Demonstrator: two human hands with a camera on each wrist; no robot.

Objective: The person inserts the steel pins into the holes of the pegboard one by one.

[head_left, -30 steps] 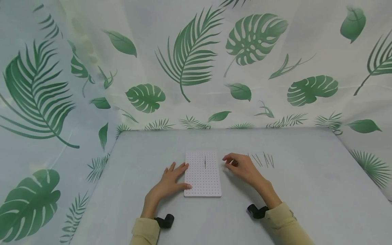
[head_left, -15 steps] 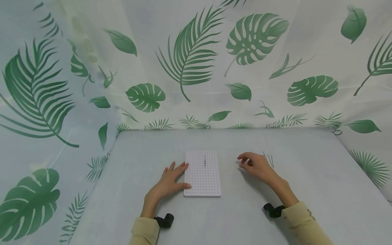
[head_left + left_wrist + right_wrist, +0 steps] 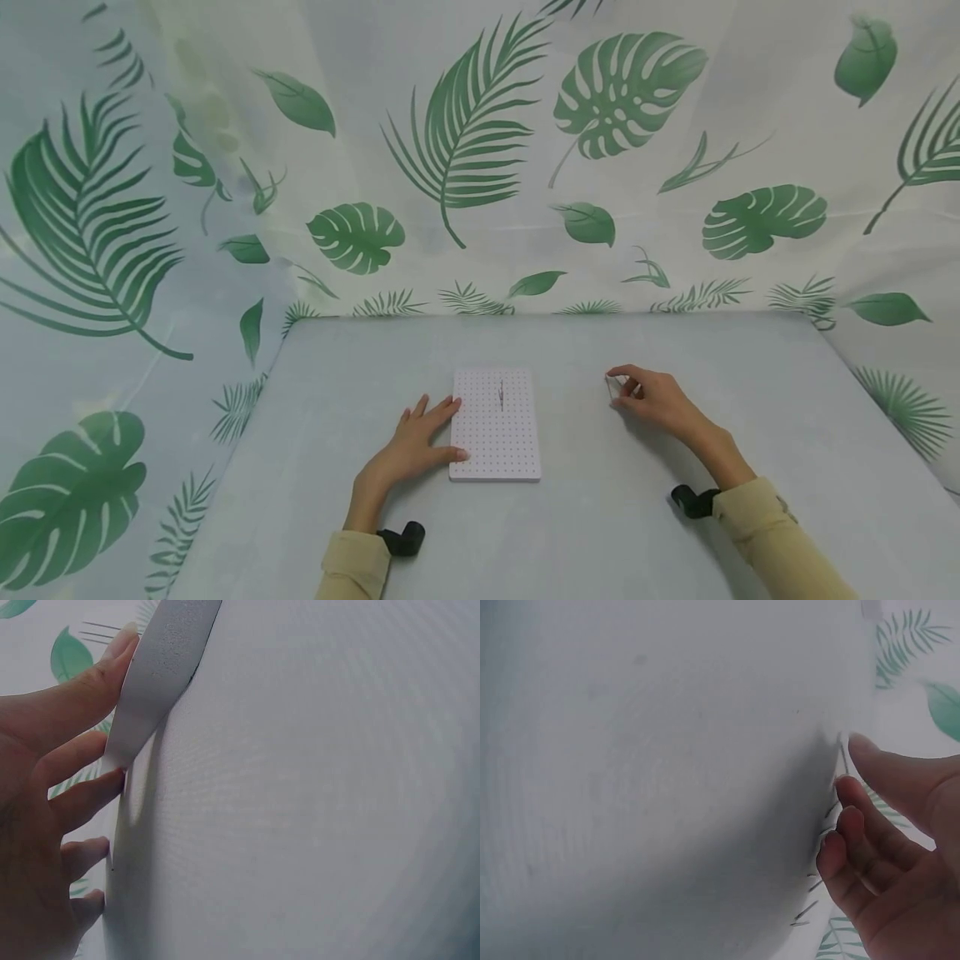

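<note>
A white board (image 3: 498,454) with a grid of small holes lies on the table. Two thin dark sticks (image 3: 502,396) stand close together in its upper part; the left wrist view shows them as dark lines (image 3: 100,634) past the thumb. My left hand (image 3: 415,442) rests with straight fingers along the board's left edge, thumb over its lower left corner. To the board's right, my right hand (image 3: 660,404) is low over the table, thumb and index finger parted around a thin stick (image 3: 610,388). More sticks (image 3: 806,910) lie beneath its other fingers, mostly hidden in the head view.
The pale table (image 3: 570,533) ends at the back against a hanging cloth (image 3: 480,275) printed with green leaves. A black camera (image 3: 405,539) is strapped on the left wrist, and another camera (image 3: 694,502) on the right.
My right hand has moved right, away from the board and over the loose sticks, and its thumb and index finger have spread apart. The left hand and board have stayed in place.
</note>
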